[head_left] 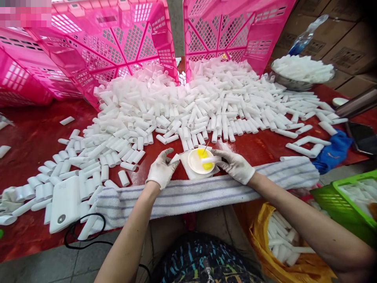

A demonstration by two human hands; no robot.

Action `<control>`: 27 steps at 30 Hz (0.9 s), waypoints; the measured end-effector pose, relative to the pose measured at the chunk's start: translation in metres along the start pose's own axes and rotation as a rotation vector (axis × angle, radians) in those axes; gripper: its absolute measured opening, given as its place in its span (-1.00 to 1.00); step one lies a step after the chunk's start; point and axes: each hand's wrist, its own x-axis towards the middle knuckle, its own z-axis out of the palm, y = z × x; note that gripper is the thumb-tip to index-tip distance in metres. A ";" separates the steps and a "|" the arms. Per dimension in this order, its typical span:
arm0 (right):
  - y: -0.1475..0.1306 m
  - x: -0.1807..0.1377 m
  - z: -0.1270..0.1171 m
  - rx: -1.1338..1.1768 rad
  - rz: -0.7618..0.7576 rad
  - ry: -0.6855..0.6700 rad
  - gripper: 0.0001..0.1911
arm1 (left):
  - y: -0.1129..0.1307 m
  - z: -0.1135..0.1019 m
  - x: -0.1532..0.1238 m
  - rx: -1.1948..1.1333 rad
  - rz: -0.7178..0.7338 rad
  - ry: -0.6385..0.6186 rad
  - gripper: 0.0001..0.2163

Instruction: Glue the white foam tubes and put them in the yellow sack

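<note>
My left hand (163,168), in a white glove, is pinched around a short white tube (174,158) just left of a small white bowl. My right hand (236,165), gloved too, grips another white tube (210,159) by its right end. That tube's left end is over the bowl (193,162), where a bright yellow substance (208,166) lies; I cannot tell whether they touch. A thin stick (206,146) leans out of the bowl. Under the bowl is a folded white cloth or paper (188,171).
A large heap of white tubes (182,106) covers the red table (26,157) before pink crates (126,35). A striped towel (200,192) lines the front edge. A white power bank (65,204) with a black cable lies left; a blue cloth (332,151) lies right.
</note>
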 end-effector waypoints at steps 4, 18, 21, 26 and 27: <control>0.004 -0.006 0.008 0.039 -0.041 0.033 -0.74 | 0.004 0.002 -0.002 -0.121 -0.004 -0.023 -0.53; 0.000 -0.012 0.013 -0.079 -0.242 0.024 -0.91 | 0.015 0.017 -0.019 -0.702 -0.125 -0.045 -0.60; -0.009 -0.022 0.011 0.027 -0.192 0.040 -0.88 | 0.021 0.022 -0.023 -0.734 -0.127 -0.055 -0.60; -0.039 -0.031 0.004 0.244 0.224 0.172 -0.63 | 0.034 0.034 -0.038 -0.672 -0.044 -0.122 -0.67; -0.043 -0.030 0.004 0.272 0.274 0.184 -0.60 | 0.037 0.037 -0.042 -0.669 -0.025 -0.146 -0.68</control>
